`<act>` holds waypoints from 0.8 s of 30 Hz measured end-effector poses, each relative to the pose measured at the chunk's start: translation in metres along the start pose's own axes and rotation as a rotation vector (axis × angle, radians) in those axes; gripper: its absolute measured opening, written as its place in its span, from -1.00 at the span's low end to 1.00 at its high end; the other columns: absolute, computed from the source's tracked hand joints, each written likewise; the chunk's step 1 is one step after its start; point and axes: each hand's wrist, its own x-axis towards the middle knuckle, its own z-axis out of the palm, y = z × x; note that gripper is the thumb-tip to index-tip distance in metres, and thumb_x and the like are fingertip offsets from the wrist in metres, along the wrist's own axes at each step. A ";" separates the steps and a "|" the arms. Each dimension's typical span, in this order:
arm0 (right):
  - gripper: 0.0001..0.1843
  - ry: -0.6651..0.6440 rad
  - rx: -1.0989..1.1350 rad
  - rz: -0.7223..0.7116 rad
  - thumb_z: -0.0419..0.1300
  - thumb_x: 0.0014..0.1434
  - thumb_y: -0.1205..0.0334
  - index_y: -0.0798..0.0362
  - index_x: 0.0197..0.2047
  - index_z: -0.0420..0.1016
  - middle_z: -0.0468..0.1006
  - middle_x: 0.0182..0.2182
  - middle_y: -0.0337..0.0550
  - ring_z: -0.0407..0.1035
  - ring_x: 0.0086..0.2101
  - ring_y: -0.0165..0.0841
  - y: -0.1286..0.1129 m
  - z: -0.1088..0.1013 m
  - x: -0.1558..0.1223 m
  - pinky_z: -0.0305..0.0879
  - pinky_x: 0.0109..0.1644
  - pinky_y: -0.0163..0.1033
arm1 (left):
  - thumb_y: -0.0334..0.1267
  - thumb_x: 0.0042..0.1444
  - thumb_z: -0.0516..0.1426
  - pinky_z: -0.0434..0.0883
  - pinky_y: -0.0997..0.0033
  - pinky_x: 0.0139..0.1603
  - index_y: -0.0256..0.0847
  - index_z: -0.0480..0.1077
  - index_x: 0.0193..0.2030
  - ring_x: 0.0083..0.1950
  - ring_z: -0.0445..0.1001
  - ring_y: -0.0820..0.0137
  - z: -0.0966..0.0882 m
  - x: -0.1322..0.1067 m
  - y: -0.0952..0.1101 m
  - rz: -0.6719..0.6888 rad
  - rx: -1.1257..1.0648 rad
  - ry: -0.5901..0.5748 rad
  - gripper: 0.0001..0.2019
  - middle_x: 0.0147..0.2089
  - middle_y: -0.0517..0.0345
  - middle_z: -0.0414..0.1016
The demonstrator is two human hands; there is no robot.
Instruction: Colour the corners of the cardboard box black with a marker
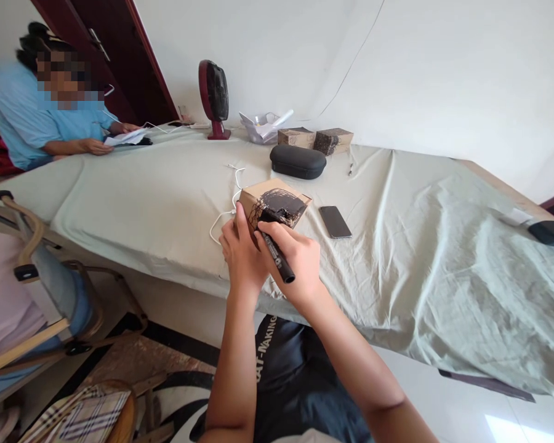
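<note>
Near the front edge of the cloth-covered table, a small brown cardboard box (253,192) is tilted in my left hand (244,255). Black scribbles cover much of its visible faces. My right hand (295,255) is closed around a thick black marker (277,255), whose front end is against or very near the box; the tip itself is hidden. To the right of the box lies a dark phone (335,222). A white cable (215,231) curls on the cloth at its left.
Behind the box are a black zip case (298,161), two scribbled boxes (333,141), a plastic basket (261,128) and a red fan (215,98). A person in blue (69,132) holds papers (128,138) at far left. A folding chair (50,277) stands left.
</note>
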 end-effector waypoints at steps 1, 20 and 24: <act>-0.79 -0.006 0.000 0.000 0.12 0.49 0.27 -0.04 0.01 0.60 0.73 -0.16 -0.17 0.62 -0.24 -0.35 0.000 0.000 0.001 0.43 -0.15 -0.30 | -0.17 0.41 0.03 0.25 -0.35 0.48 0.00 -0.12 0.67 0.47 0.23 -0.15 0.000 -0.002 0.002 0.010 0.021 0.016 -0.26 0.47 -0.25 0.17; -0.88 0.120 0.388 0.324 0.31 0.23 0.17 -0.01 -0.32 0.51 0.54 -0.46 -0.27 0.41 -0.47 -0.39 0.057 -0.022 0.059 0.34 -0.39 -0.27 | -0.16 -0.12 0.48 0.24 -0.42 0.47 0.13 -0.21 0.66 0.53 0.08 -0.25 -0.017 -0.003 -0.001 0.213 -0.127 -0.088 0.31 0.45 -0.16 0.13; -0.88 0.152 0.384 0.374 0.29 0.20 0.18 -0.01 -0.36 0.49 0.52 -0.48 -0.29 0.38 -0.48 -0.41 0.066 -0.020 0.058 0.29 -0.40 -0.28 | -0.15 -0.13 0.49 0.21 -0.42 0.49 0.09 -0.20 0.66 0.55 0.05 -0.24 -0.018 -0.001 -0.007 0.203 -0.162 -0.107 0.31 0.48 -0.19 0.10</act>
